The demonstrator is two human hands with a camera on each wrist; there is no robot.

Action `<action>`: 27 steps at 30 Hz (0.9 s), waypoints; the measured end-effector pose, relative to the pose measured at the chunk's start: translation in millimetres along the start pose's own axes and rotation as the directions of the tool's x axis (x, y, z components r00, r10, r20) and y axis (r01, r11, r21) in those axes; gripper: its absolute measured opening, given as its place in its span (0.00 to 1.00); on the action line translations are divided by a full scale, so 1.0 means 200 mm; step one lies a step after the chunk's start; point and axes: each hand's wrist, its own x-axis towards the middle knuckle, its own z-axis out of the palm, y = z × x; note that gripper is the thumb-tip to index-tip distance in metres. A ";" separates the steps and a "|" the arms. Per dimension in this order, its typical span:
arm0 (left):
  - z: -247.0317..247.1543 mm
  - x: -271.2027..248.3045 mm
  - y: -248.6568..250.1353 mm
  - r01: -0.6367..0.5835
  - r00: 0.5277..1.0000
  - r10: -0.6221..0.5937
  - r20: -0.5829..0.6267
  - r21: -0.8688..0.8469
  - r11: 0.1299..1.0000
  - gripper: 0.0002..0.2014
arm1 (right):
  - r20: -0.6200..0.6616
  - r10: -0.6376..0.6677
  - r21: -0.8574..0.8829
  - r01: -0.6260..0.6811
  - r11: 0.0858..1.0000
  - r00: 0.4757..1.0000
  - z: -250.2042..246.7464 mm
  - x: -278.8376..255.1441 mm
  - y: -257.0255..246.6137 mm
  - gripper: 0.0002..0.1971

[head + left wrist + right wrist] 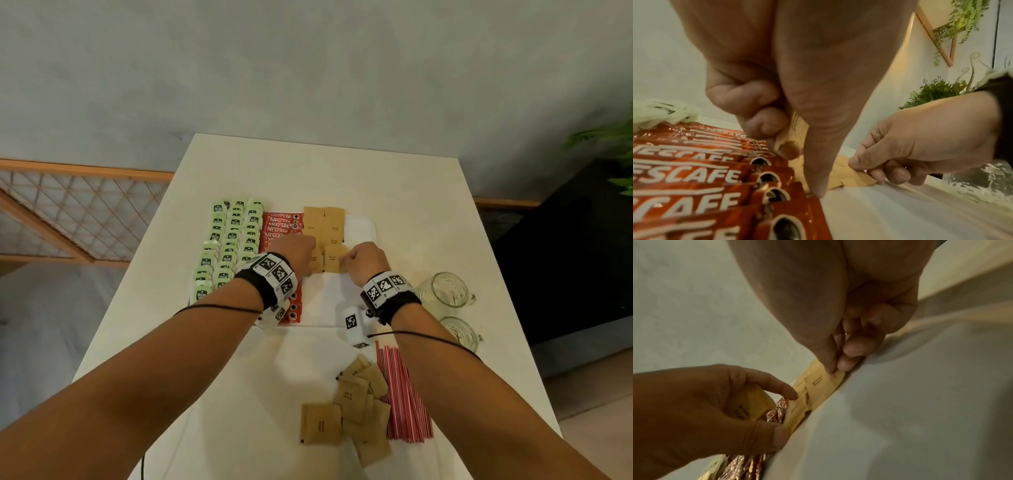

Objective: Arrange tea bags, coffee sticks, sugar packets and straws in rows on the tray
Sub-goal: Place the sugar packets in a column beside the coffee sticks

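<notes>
Pale grey wall behind, white tabletop (239, 377) in front, carrying a white tray (359, 226). Left to right on the tray: green tea bags (229, 246) in columns, red coffee sticks (279, 226) stacked crosswise, then brown sugar packets (323, 226) in two columns running away from the body, with bare tray to the right of them. Over the near end of the sugar rows, left hand (296, 251) with curled fingers holding a spare sugar packet in the palm, thumb tip pressed down beside the coffee sticks; grip narrow, holding paper. Just to the right, right hand (364, 262) pinching the right edge of the nearest laid packet (334, 262) between thumb and forefinger, grip narrow. Next free slot probably nearer the body, directly below both hands, long axis of the row pointing toward the wrists. Loose sugar packets (352, 404) and red straws (406, 401) near the tabletop's front edge, closer to the right arm; two glass mugs (445, 291) further right.
</notes>
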 end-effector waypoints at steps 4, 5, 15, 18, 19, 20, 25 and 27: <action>0.01 0.02 0.00 -0.019 1.000 0.019 0.002 0.028 0.999 0.20 | -0.002 0.025 0.010 -0.025 1.000 1.000 -0.01 0.00 0.00 0.23; 0.02 0.03 0.00 -0.022 1.000 0.022 -0.003 0.028 0.999 0.20 | -0.004 0.031 0.009 -0.031 0.999 0.999 -0.01 0.00 0.00 0.23; 0.03 0.07 -0.01 -0.055 0.998 0.056 -0.006 0.038 0.998 0.23 | 0.002 0.067 0.016 -0.067 0.998 0.998 -0.01 0.02 -0.02 0.20; 0.03 0.07 -0.02 -0.048 0.999 0.048 -0.006 0.028 0.998 0.23 | 0.009 0.061 0.012 -0.061 0.998 0.998 -0.02 0.03 -0.02 0.18; 0.03 0.07 -0.02 -0.045 0.999 0.045 -0.007 0.026 0.999 0.23 | 0.009 0.059 0.012 -0.059 0.998 0.998 -0.02 0.03 -0.02 0.17; 0.03 0.07 -0.02 -0.045 0.999 0.045 -0.008 0.023 0.999 0.23 | 0.009 0.058 0.014 -0.058 0.998 0.998 -0.02 0.03 -0.02 0.17; 0.04 0.08 -0.02 -0.052 0.998 0.052 -0.020 0.022 0.998 0.21 | -0.003 0.037 0.014 -0.037 0.999 0.999 -0.03 0.02 -0.02 0.17; 0.03 0.08 -0.03 -0.043 0.999 0.043 -0.022 0.001 0.999 0.19 | -0.017 0.008 0.062 -0.007 0.998 1.000 -0.04 0.03 -0.02 0.17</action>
